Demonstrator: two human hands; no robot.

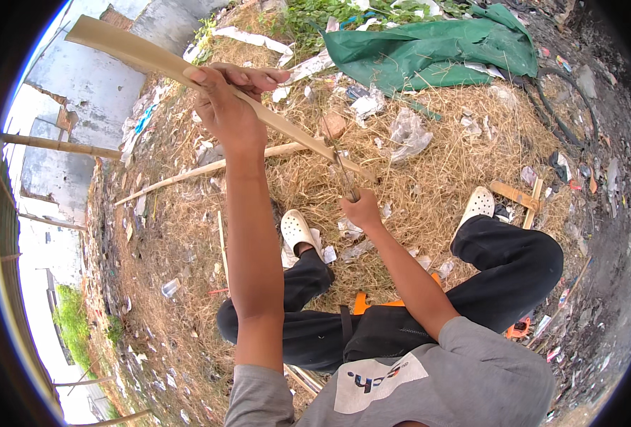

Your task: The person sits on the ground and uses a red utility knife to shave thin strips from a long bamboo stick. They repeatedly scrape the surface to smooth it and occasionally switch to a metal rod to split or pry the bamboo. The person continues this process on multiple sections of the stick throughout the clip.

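Note:
A long pale strip of split bamboo (134,51) slants from the upper left down toward the middle. My left hand (226,114) holds it about a third of the way along, with the thumb on one side and the fingers stretched out on the other. My right hand (361,208) is closed round the handle of a knife (341,167). Its thin dark blade points away from me and crosses the strip near the strip's lower end. Whether the edge is cutting into the bamboo, I cannot tell.
A thin bamboo pole (180,178) lies on dry grass strewn with litter. A green sheet (436,53) is spread at the far side. Two joined wood pieces (518,196) lie by my right shoe (477,205). Orange pieces (361,302) show between my legs. A weathered wall (80,78) stands left.

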